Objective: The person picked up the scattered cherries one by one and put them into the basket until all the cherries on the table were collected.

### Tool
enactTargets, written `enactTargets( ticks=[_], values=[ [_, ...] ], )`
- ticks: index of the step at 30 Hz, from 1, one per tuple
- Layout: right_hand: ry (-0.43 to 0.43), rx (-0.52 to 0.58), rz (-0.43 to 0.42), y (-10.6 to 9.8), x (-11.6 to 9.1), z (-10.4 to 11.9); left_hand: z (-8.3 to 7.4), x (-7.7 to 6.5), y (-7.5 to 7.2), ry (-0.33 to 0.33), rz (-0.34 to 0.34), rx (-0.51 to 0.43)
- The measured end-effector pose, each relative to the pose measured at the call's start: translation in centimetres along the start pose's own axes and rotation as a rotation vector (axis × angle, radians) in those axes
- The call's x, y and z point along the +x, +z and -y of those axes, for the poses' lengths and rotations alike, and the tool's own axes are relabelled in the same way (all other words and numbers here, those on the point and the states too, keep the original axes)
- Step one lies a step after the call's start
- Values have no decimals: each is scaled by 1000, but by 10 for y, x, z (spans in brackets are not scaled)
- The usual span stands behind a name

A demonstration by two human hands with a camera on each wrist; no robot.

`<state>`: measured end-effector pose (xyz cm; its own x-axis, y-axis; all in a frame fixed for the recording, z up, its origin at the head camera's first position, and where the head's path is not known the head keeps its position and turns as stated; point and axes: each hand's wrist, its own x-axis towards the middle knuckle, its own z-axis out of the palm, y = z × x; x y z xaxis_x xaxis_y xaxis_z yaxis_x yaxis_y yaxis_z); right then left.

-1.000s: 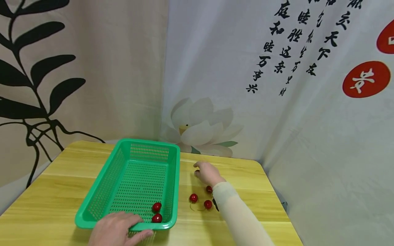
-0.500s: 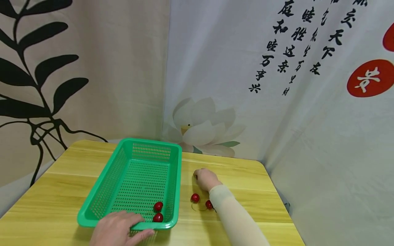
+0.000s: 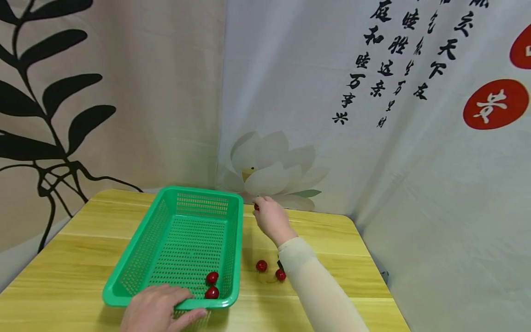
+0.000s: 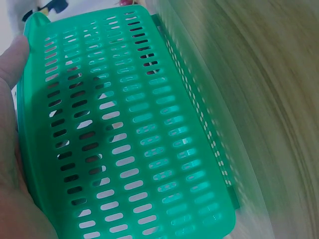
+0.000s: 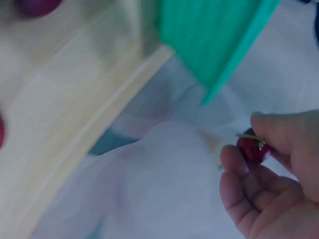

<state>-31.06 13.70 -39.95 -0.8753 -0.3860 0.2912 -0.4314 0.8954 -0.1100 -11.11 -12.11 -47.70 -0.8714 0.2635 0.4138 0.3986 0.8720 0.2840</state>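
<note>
A green plastic basket (image 3: pixel 191 240) stands on the wooden table with two red cherries (image 3: pixel 212 286) inside, near its front right corner. My left hand (image 3: pixel 159 308) grips the front rim, thumb outside; the left wrist view shows the basket's slotted end wall (image 4: pixel 124 124) close up. Beyond the basket's right side, my right hand (image 3: pixel 271 219) is raised near the table's back edge. Between its thumb and fingers it pinches a cherry (image 5: pixel 253 148) with a short stem. Two more cherries lie on the table right of the basket, one on the left (image 3: pixel 261 265) and one beside the sleeve (image 3: pixel 280 275).
The wooden table (image 3: pixel 332 249) ends at the back against a hanging curtain (image 3: pixel 282 92) printed with a flower and black writing. A second curtain panel with a dark leafy plant print (image 3: pixel 54 92) hangs at the left.
My right hand has picked up the cherry that lay farthest back and lifted it away toward the table's back edge. My left hand keeps its place on the basket rim.
</note>
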Motion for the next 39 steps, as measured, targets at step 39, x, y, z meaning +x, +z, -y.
enactTargets(
  ticks=[39],
  values=[
    [-387,-220,609,56,-41,136,1,-2,4,42,-85,-34]
  ],
)
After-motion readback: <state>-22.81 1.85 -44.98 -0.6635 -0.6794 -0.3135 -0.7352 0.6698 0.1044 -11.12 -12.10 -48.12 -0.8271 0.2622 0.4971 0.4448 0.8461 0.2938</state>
